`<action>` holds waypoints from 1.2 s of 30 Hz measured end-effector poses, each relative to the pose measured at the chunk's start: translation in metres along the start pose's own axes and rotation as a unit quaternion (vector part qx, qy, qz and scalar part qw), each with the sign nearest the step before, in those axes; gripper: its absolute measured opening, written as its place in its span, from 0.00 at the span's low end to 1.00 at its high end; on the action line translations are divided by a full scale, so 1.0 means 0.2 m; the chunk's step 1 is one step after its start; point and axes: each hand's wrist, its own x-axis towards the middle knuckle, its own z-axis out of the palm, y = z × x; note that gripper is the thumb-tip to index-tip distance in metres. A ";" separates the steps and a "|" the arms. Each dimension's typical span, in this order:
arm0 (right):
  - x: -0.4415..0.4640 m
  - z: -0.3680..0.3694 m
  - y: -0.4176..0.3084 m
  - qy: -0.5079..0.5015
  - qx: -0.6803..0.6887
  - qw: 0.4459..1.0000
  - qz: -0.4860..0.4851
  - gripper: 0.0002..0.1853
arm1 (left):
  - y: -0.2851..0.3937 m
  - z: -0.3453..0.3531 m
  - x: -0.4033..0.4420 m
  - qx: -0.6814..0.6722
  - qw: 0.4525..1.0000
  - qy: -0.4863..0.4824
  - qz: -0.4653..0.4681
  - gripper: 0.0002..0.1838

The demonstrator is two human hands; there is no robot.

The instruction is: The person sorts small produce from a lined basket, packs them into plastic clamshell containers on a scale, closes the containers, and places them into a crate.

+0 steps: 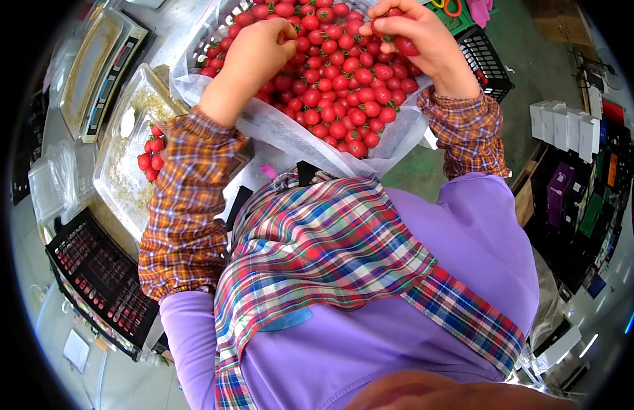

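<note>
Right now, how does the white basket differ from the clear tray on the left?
The white basket is heaped with red tomatoes, while the clear tray holds only a small cluster. The basket is draped with a thin white liner; the tray shows no liner, and brownish residue marks its surface. Both hands, left and right, are at the basket, neither at the tray. Both containers hold small red tomatoes.

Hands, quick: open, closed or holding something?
Left hand: fingers curled; whether it grips anything cannot be told.
Right hand: holding small, round, red tomatoes.
</note>
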 end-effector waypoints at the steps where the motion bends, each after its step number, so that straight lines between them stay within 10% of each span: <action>1: 0.00 0.02 -0.01 0.019 -0.121 0.992 -0.028 0.05 | 0.02 0.03 0.01 0.055 0.998 0.002 -0.007 0.21; 5: -0.04 0.16 -0.06 0.070 -0.539 0.793 -0.274 0.08 | 0.04 0.19 -0.03 0.211 0.972 0.089 0.043 0.21; 8: -0.01 0.18 0.02 0.105 -0.650 0.716 -0.230 0.10 | 0.02 0.20 0.00 0.214 0.968 0.115 0.056 0.20; 11: 0.01 0.21 0.07 0.107 -0.695 0.684 -0.191 0.08 | 0.02 0.04 -0.04 -0.214 0.967 -0.008 -0.139 0.16; 13: 0.05 0.21 0.12 0.121 -0.702 0.680 -0.176 0.06 | -0.03 -0.09 -0.06 -0.573 0.790 -0.103 -0.192 0.21; 16: 0.07 0.20 0.13 0.125 -0.702 0.679 -0.175 0.05 | 0.06 -0.24 -0.11 -0.687 0.696 -0.173 -0.118 0.18; 19: 0.03 0.21 0.11 0.128 -0.679 0.682 -0.242 0.05 | -0.06 -0.17 -0.02 -0.638 0.746 -0.095 -0.168 0.19; 22: 0.03 0.20 0.11 0.121 -0.658 0.701 -0.245 0.08 | -0.07 -0.05 0.05 -0.321 0.937 -0.042 -0.133 0.13; 25: 0.03 0.17 0.08 0.083 -0.524 0.809 -0.253 0.10 | 0.00 0.06 0.05 0.096 0.982 0.113 0.117 0.15; 28: -0.01 0.17 0.02 0.047 -0.120 0.991 -0.032 0.13 | -0.02 0.18 0.06 0.216 0.969 0.092 0.083 0.15; 32: -0.02 0.12 0.02 -0.030 0.117 0.993 0.011 0.16 | -0.09 0.13 0.08 0.110 0.984 0.115 0.077 0.14; 36: 0.00 0.08 0.04 -0.098 0.220 0.968 0.073 0.19 | 0.08 -0.11 -0.11 -0.397 0.892 -0.091 -0.199 0.14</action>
